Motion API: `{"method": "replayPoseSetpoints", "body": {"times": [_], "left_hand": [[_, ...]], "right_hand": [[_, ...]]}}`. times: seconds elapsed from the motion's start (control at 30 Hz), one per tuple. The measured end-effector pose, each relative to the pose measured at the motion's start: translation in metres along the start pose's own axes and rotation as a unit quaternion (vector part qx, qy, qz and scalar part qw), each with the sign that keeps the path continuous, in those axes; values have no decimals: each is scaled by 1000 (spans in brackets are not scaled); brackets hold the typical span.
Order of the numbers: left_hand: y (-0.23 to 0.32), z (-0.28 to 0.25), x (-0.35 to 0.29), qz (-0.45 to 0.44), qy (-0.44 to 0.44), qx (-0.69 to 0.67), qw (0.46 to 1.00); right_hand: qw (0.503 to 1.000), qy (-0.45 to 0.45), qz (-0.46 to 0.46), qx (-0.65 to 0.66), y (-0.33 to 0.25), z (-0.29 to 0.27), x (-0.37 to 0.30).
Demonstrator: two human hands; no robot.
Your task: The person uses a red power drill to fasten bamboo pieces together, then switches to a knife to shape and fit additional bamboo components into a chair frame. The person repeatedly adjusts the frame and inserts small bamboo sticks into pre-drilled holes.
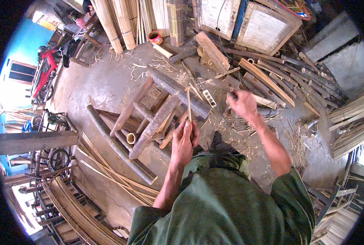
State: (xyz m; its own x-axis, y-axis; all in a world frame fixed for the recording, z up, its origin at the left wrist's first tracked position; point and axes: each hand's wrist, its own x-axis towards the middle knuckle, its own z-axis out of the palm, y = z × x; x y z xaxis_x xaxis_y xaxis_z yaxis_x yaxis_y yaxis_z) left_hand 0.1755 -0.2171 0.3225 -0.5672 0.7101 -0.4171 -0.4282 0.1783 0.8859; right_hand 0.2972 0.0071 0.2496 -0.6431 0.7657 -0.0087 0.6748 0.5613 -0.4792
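Observation:
A narrow, pale bamboo strip [189,104] stands nearly upright in my left hand [184,139], the fingers closed round its lower end. Its upper tip reaches to the thick dark pole of a bamboo trestle [157,118]; I cannot tell whether they touch. Off to the right and apart from the strip is my right hand [245,105], slightly smeared by motion. Its fingers are curled closed, with something small and dark at the fingertips that I cannot make out. A white power strip [209,98] lies on the floor between my hands.
Bamboo poles [288,73] are heaped at the right, with shavings [294,143] nearer me. Long split strips [108,169] lie at the left. Tall bundles [126,24], a red tub [155,37] and framed panels [265,26] stand at the back. A red motorbike [46,71] is far left.

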Motion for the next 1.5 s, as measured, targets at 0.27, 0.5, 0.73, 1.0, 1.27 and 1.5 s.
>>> {"method": "replayPoseSetpoints", "body": {"times": [0.27, 0.5, 0.73, 1.0, 1.27, 1.5], "left_hand": [[-27, 0, 13, 26, -38, -204, 978], [-7, 1, -17, -62, -53, -154, 985], [-30, 18, 17, -7, -74, -243, 967], [-11, 32, 4, -34, -73, -177, 981], [-23, 26, 20, -29, -42, -121, 991], [-35, 32, 18, -39, -46, -125, 990]], "right_hand": [[976, -44, -211, 14, -58, 12, -35], [993, 93, 2, 78, 18, -18, 7], [984, -64, -166, 7, -49, -3, -41], [999, 39, -37, -5, 10, 25, -10], [995, 35, -97, -8, 3, 14, -33], [994, -100, -17, -28, -7, -7, -16]]}}
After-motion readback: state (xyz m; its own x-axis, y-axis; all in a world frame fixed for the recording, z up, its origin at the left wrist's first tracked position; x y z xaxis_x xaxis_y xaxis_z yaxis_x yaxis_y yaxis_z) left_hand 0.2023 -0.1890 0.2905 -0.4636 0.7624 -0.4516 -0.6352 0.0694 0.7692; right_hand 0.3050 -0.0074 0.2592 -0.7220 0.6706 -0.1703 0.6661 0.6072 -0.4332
